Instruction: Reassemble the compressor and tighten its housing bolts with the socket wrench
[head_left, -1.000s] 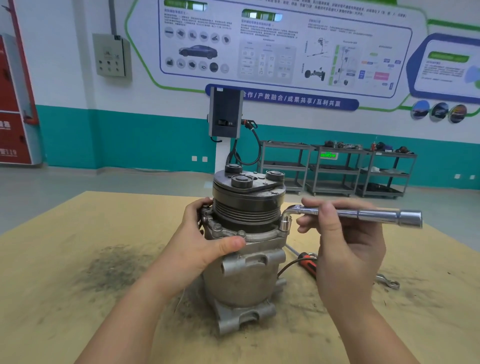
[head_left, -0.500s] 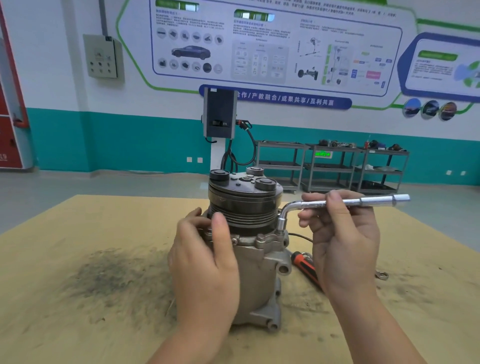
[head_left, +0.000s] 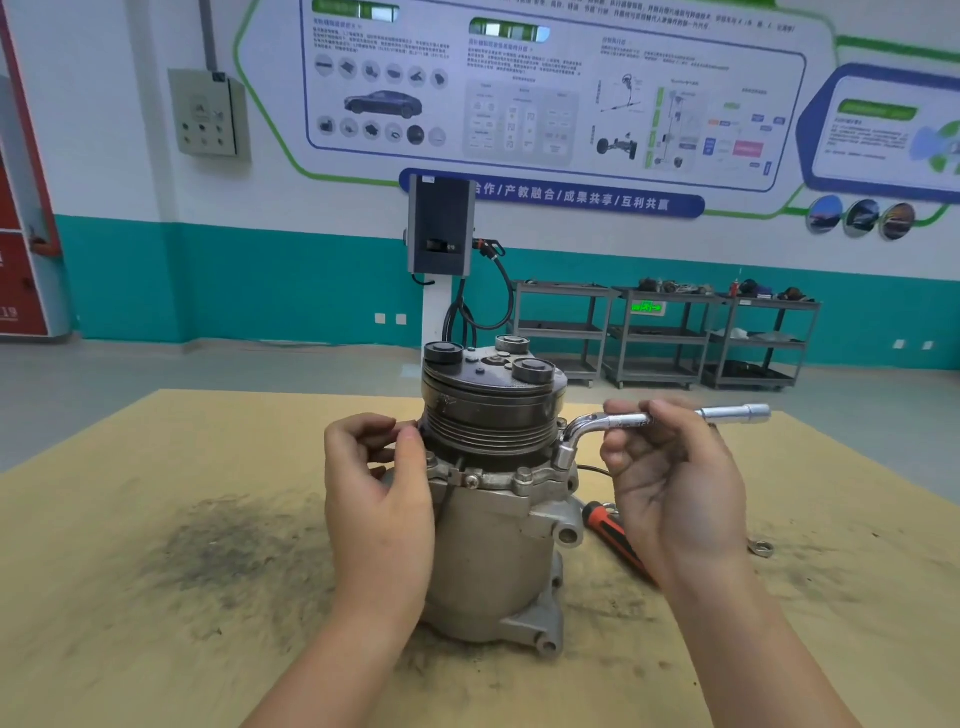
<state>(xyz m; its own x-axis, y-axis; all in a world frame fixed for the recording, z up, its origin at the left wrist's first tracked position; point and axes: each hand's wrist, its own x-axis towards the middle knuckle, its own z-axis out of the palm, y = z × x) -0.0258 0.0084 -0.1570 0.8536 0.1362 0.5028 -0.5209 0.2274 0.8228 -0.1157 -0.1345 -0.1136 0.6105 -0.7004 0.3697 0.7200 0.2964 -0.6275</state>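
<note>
Compressor (head_left: 493, 499) upright between both hands, left hand (head_left: 376, 499) loosely curled against its flange, holding nothing, right hand (head_left: 670, 483) gripping socket wrench (head_left: 623, 422) seated on a flange bolt; best brace the body firmly, keep the socket square.

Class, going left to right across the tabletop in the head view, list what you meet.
Dark stain → left hand → compressor → socket wrench in the right hand → small ring spanner end.
</note>
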